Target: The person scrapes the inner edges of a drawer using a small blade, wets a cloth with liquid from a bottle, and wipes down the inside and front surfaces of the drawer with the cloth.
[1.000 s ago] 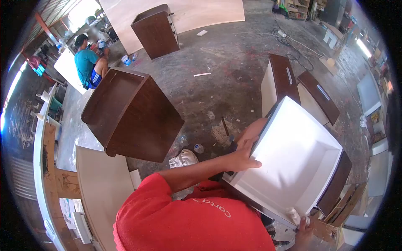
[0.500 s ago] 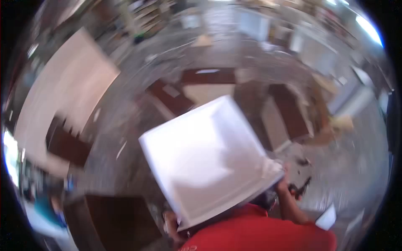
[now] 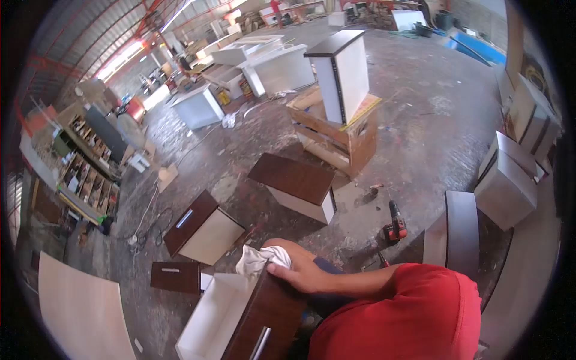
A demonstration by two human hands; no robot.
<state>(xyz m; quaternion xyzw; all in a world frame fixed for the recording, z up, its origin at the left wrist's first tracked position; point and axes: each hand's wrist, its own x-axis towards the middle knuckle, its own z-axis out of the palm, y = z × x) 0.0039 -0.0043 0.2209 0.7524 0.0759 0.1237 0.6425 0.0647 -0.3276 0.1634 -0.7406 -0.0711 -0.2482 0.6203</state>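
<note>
My right hand (image 3: 300,275) is closed on a crumpled white cloth (image 3: 258,259) at the top corner of a drawer. Its thumb lies over the edge of the dark brown drawer front (image 3: 273,315), which has a silver handle (image 3: 262,343). To the left of that front, the white inside of the drawer (image 3: 215,315) shows, and the frame cuts off its lower part. A bare knee and dark shorts are partly visible behind my right hand. My left hand is out of view.
Brown-fronted drawers (image 3: 201,231) stand beyond. A red and black drill (image 3: 394,227) lies on the floor at right. Farther off, a white cabinet (image 3: 345,78) rests on a wooden crate (image 3: 363,141). Pale panels (image 3: 84,306) lie at lower left; a distant person (image 3: 276,9) stands near the back.
The view has swung right. The drawer has turned, so its brown front and handle now show. My left hand has left the view; my right hand remains at the drawer with the cloth.
</note>
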